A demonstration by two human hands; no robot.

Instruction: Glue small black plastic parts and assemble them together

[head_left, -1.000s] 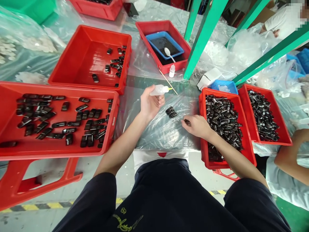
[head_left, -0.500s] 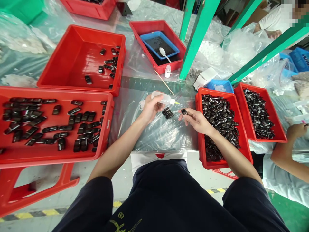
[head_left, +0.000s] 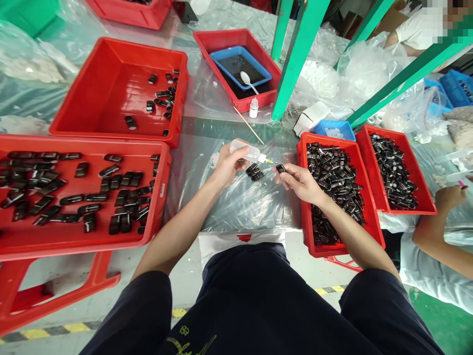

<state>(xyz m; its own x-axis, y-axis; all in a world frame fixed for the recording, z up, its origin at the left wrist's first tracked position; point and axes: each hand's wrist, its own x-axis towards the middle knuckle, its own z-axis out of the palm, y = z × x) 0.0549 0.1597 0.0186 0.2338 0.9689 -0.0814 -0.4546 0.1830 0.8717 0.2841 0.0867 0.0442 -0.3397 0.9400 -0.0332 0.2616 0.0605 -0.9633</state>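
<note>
My left hand is closed around a clear squeeze bottle with a thin yellow needle tip, tilted to point right. Between the thumb and fingers of my right hand is a small glossy black plastic piece. The needle tip ends just left of that piece; I cannot tell whether they touch. Below the bottle, a few similar black pieces lie side by side on the plastic-covered table.
Red trays of black pieces stand at left and right. Behind are a wooden stick, a small white bottle and a red bin holding a blue tray and spoon. Green posts rise there. A co-worker's arm is at right.
The whole view has shifted slightly. My left hand still holds the bottle and my right the black piece; both are nearly where they were, with the piece turned a little.
</note>
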